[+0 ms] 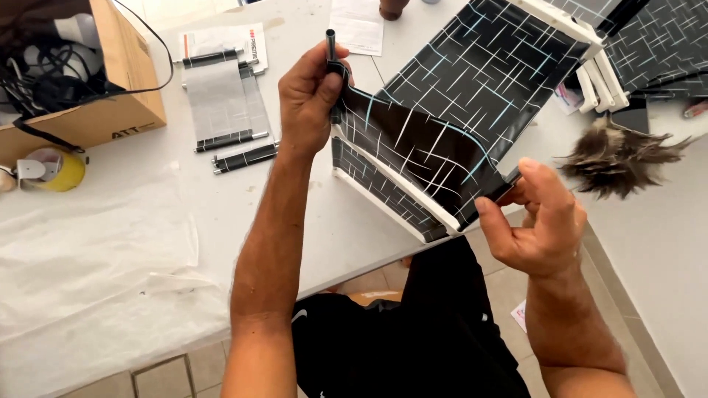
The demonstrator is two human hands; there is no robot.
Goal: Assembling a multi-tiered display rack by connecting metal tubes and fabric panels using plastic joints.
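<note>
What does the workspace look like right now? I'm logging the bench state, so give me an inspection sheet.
Surface: white table, thin plastic sheet at its left.
Job's things: black patterned fabric shelf with white frame; dark rod.
Clutter: cardboard box, yellow tape roll, grey fabric panels, papers, feather duster.
Grippers: left hand grips the rod; right hand pinches the fabric's corner.
Cables: black cable over the box.
Surroundings: tiled floor.

Both hands [313,92] stretch black patterned fabric [420,151].
</note>
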